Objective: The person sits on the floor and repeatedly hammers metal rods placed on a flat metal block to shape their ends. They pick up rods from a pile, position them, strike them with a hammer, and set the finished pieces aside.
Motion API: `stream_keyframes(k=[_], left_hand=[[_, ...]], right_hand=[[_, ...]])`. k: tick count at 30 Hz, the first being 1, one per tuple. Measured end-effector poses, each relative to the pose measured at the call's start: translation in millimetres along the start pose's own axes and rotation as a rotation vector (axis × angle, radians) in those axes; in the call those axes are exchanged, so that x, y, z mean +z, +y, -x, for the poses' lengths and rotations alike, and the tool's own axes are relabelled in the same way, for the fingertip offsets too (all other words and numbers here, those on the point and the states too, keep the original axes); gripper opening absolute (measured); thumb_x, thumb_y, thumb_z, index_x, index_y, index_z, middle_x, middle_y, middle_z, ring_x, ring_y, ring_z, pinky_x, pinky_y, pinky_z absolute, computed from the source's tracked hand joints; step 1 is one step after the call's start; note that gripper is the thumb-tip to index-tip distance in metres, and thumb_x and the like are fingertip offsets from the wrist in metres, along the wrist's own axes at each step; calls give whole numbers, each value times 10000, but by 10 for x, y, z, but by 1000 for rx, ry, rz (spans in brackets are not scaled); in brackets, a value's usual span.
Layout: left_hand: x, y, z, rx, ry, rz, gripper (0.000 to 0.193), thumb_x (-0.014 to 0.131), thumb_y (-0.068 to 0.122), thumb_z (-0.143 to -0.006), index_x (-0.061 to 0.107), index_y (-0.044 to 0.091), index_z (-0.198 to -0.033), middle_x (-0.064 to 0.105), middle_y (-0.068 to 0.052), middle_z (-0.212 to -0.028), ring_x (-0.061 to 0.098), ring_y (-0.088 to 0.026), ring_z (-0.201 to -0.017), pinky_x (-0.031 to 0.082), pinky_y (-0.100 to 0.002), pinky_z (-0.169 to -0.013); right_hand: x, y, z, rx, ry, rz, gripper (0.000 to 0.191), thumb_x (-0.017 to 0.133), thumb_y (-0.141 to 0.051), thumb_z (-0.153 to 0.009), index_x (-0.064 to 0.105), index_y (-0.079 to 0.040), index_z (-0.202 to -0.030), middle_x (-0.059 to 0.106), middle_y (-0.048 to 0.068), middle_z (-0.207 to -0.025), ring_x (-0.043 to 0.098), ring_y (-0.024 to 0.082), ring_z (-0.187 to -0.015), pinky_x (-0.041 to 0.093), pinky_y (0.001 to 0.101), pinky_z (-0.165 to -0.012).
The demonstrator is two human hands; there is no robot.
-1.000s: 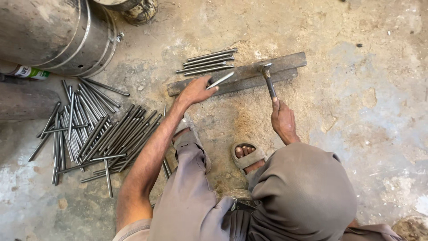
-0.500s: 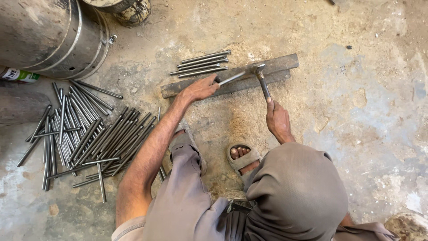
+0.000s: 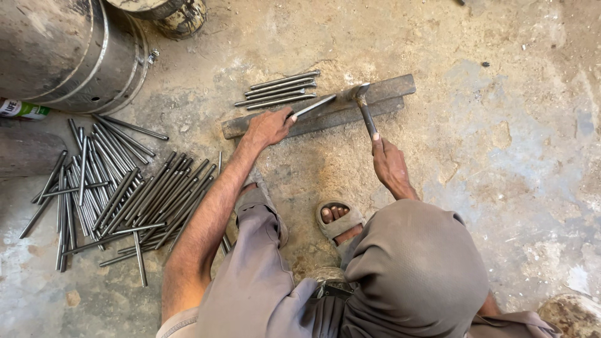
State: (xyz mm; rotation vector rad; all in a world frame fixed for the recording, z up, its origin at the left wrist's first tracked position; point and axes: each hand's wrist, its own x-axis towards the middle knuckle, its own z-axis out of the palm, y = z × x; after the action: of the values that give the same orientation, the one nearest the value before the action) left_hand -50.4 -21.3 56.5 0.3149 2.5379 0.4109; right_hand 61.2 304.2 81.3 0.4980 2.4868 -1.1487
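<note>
The left hand (image 3: 268,127) is closed around one end of a metal rod (image 3: 315,106), which lies on a long steel bar (image 3: 388,87) on the concrete floor (image 3: 501,156). The rod's long axis runs from the hand up and to the right, and its far end points to the hammer head. The right hand (image 3: 388,164) is closed around the handle of a hammer (image 3: 362,103), whose head touches the rod's tip. Just behind the bar lies a small row of rods (image 3: 278,89), almost parallel to it. To the right of the bar the floor is open. On the left, a big pile of rods (image 3: 119,188) and a metal drum (image 3: 69,53) narrow the room.
</note>
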Motion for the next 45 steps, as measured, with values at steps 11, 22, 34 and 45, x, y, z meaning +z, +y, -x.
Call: stream_keyframes(k=[11,22,34,45], left_hand=[[125,-39,111,7,81,-56,460,387,467,-1082,648,94,-1144,724,-224,-871,713,-437,-853,546,-577,-797],[152,-22,150,14,88,-24,408,434,426,-1056,629,77,-1141,710,-242,-900,704,-459,-861,547,-589,-770],[77,32,229,81,197,-67,354,488,405,-1024,663,102,-1077,696,-267,-879,674,-492,-852,523,-600,-781],[126,28,147,41,119,-24,314,507,357,-1015,651,91,-1100,705,-257,-930,681,-472,-872,524,-599,-759]], right_hand=[[188,-52,-22,-42,-61,48,565,359,-525,-1071,604,-51,-883,612,162,-722,564,286,-646,450,498,-626],[-517,-660,287,-191,14,-177,470,303,-519,-1082,540,-143,-927,505,-48,-678,481,77,-532,419,292,-384],[-148,-468,267,-184,33,-153,594,380,-554,-1163,580,-106,-827,488,2,-620,459,81,-530,355,260,-427],[77,-316,176,-294,88,64,528,331,-481,-1124,550,-71,-874,498,72,-643,509,300,-580,418,466,-577]])
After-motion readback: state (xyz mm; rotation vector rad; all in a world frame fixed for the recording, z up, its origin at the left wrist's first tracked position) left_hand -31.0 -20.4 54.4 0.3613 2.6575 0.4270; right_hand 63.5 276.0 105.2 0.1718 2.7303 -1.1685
